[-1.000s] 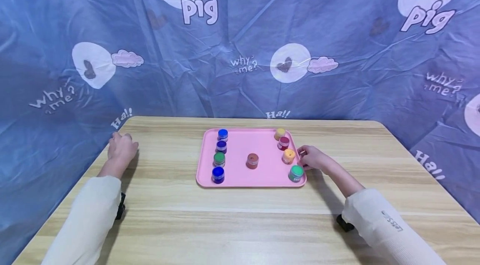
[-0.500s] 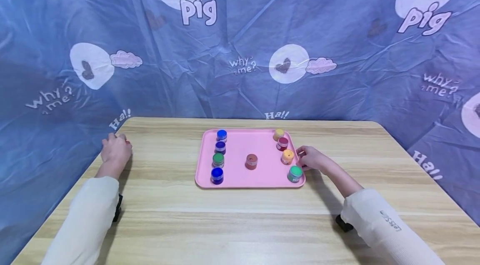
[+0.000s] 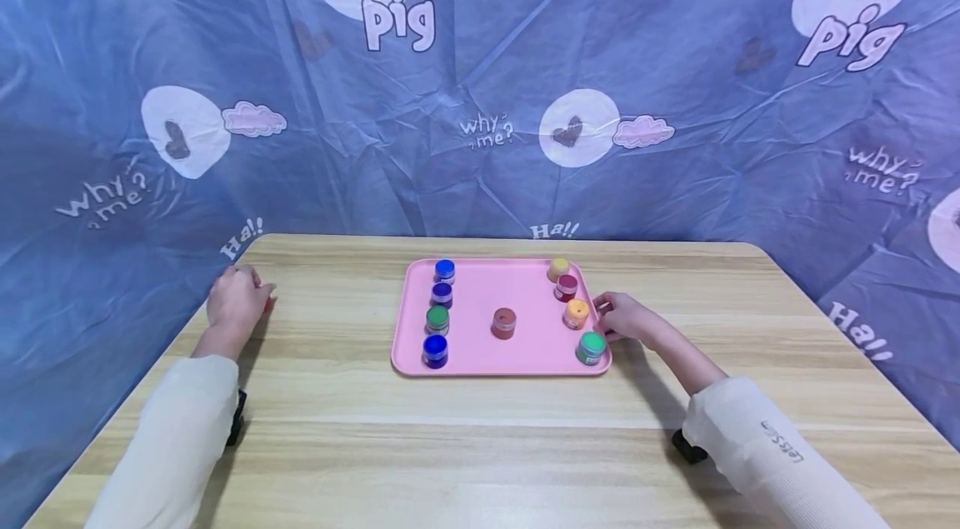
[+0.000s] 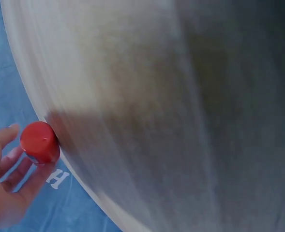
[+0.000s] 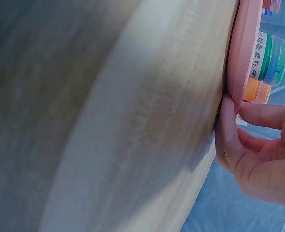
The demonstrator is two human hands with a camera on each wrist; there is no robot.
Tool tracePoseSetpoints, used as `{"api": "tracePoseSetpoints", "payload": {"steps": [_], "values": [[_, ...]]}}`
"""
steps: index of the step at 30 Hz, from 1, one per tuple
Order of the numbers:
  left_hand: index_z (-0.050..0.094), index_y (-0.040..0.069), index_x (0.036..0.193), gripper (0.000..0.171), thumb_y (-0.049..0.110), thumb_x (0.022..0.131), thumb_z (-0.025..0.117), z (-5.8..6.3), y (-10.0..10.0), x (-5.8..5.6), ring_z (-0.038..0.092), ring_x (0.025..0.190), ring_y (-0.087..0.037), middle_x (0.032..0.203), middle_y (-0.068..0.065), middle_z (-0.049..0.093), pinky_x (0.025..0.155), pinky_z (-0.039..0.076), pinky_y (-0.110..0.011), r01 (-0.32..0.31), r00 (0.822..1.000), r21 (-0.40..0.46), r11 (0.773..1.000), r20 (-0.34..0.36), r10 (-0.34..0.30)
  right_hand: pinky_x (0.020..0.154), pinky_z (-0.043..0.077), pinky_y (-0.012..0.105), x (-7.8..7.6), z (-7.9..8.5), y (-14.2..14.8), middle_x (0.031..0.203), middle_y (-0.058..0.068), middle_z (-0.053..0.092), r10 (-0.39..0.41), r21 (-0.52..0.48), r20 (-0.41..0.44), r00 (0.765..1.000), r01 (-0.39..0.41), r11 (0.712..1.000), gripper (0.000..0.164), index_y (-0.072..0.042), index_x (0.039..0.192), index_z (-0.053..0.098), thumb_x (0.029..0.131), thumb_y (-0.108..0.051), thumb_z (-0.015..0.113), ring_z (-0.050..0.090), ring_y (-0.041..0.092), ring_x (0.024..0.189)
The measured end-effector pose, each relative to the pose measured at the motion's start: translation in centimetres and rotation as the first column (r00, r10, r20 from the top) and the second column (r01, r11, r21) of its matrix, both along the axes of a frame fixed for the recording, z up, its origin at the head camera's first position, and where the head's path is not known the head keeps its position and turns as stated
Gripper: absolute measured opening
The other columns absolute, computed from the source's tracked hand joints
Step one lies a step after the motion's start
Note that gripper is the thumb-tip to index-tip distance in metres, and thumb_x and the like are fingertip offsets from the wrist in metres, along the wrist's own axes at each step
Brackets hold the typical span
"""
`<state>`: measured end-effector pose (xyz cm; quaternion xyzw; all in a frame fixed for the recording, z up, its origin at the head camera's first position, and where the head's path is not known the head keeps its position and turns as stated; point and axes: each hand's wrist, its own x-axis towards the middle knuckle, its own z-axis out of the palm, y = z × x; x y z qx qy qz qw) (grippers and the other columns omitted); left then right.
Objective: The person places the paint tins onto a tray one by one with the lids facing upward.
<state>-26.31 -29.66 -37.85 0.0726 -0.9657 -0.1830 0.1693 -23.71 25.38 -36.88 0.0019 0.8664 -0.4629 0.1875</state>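
Note:
In the left wrist view a small red paint jar [image 4: 39, 142] is at the table's edge. My left hand [image 3: 234, 301] is around it, fingers reaching along its far side and a gap between it and the upper fingertip. From the head view only a sliver of red shows below the thumb. My right hand [image 3: 622, 316] pinches the right rim of the pink tray [image 3: 510, 364], fingers under the rim and thumb above, as the right wrist view shows. Close to that hand stand a green-lidded paint jar [image 3: 592, 347] and an orange one [image 3: 576, 313].
On the tray's left side stand a green jar [image 3: 438, 319] and several blue ones [image 3: 436, 351]. A brown jar [image 3: 504, 322] is mid-tray; a dark red [image 3: 566, 287] and a tan one [image 3: 558, 269] are at the back right. Blue cloth [image 3: 480, 79] hangs behind the wooden table [image 3: 465, 454].
My left hand has shifted slightly left and turned, so red now shows beneath its thumb. The right hand stays on the tray rim, and the tray's jars keep their places.

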Motion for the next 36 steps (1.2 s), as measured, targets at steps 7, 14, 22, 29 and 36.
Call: {"api": "tracePoseSetpoints", "payload": {"steps": [7,14,22,29,36], "values": [[0.051,-0.007,0.079,0.021,0.009,0.075,0.063,0.8,0.2,0.3,0.051,0.081,-0.045,0.082,-0.027,0.049,0.070,0.043,-0.051,-0.042,0.998,0.092,0.995,0.052,0.038,0.068,0.053,0.031,0.1,0.2,0.0,0.095,0.021,0.047,-0.004,0.015,0.008,1.000,0.003,1.000,0.046,0.020,0.120,0.034,0.076,0.011,0.045,0.054,0.018,0.073],[0.046,0.000,0.058,0.029,0.019,0.076,0.058,1.9,0.0,0.6,0.048,0.069,-0.037,0.068,-0.023,0.049,0.066,0.045,-0.044,-0.031,0.954,0.037,0.999,0.299,0.019,0.068,0.054,0.031,0.0,0.3,0.0,0.095,0.022,0.047,0.000,0.015,0.002,1.000,0.000,1.000,0.045,0.020,0.119,0.034,0.076,0.011,0.044,0.054,0.018,0.073],[0.044,0.005,0.052,0.029,0.017,0.072,0.061,1.6,-0.1,0.6,0.049,0.066,-0.036,0.063,-0.018,0.048,0.065,0.045,-0.044,-0.002,0.959,0.039,0.999,0.283,-0.009,0.069,0.054,0.032,0.0,0.3,-0.1,0.095,0.022,0.047,0.003,0.019,0.007,1.000,-0.003,1.000,0.044,0.019,0.118,0.035,0.077,0.011,0.047,0.054,0.019,0.074],[0.042,0.008,0.051,0.032,0.019,0.074,0.061,1.9,0.6,0.4,0.047,0.063,-0.032,0.061,-0.014,0.047,0.060,0.043,-0.042,0.008,0.962,0.049,0.999,0.273,-0.021,0.068,0.054,0.032,0.0,0.0,0.0,0.094,0.021,0.048,0.007,0.017,0.002,1.000,-0.008,1.000,0.045,0.020,0.118,0.035,0.075,0.012,0.048,0.054,0.019,0.075],[0.055,-0.001,0.064,0.024,0.019,0.077,0.060,2.4,2.1,0.1,0.050,0.067,-0.033,0.068,-0.017,0.054,0.062,0.044,-0.042,0.043,0.965,0.074,0.996,0.256,-0.060,0.067,0.054,0.031,0.0,0.2,-0.1,0.093,0.021,0.048,0.015,0.015,-0.006,1.000,-0.015,1.000,0.045,0.020,0.116,0.036,0.074,0.013,0.048,0.054,0.018,0.074]]}}
